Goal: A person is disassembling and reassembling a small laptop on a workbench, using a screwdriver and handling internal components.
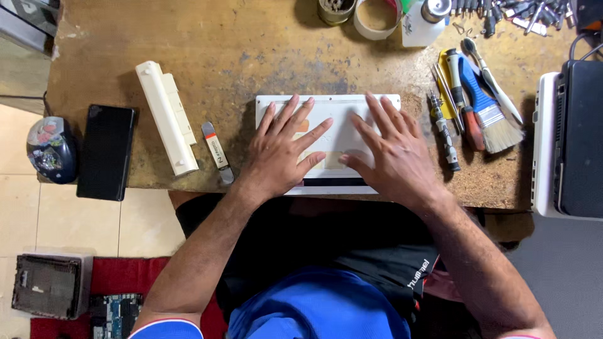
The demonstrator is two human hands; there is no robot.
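Note:
A small white laptop (333, 103) lies bottom-up at the front edge of the worn wooden workbench (251, 56). Both my hands rest flat on it with fingers spread. My left hand (282, 147) covers its left half and my right hand (389, 150) covers its right half. Neither hand holds anything. A dark slot along the laptop's near edge shows between my wrists.
A cream battery pack (166, 125) and a small flat pry tool (217, 152) lie to the left, beside a black tablet (105, 152). Right of the laptop are screwdrivers (443, 129), a blue-handled brush (485, 107) and stacked laptops (568, 144). Tape rolls (375, 16) stand at the back.

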